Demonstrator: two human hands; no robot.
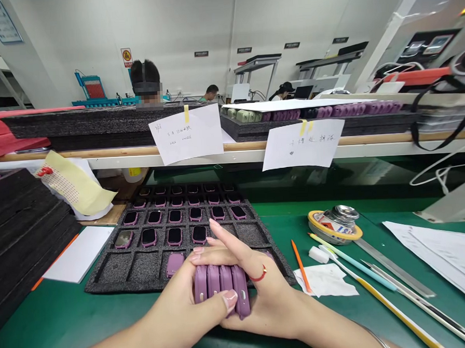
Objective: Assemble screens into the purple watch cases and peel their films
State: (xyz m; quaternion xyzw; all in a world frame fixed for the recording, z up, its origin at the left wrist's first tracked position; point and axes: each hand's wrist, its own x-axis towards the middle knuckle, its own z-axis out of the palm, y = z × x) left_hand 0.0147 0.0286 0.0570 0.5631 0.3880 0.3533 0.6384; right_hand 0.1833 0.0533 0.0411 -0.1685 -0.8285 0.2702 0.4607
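A row of several purple watch cases (213,281), standing on edge side by side, is clasped between my two hands over the front of the table. My left hand (179,304) closes round the row from the left, its thumb across the front edges. From the right, my right hand (264,286) presses against the row with its palm and lower fingers, while one finger stretches up and forward. Just behind them lies a black foam tray (111,268). Purple watches with dark screens (175,236) fill many of its compartments, and a purple case (175,262) lies face-down in the front row.
Right of the tray are an orange pen (301,266), white tissue (331,282), a round dispenser with a metal top (334,224), and several long tools. Stacked black foam (21,242) stands left. A shelf edge (243,156) with taped notes crosses behind; people sit beyond it.
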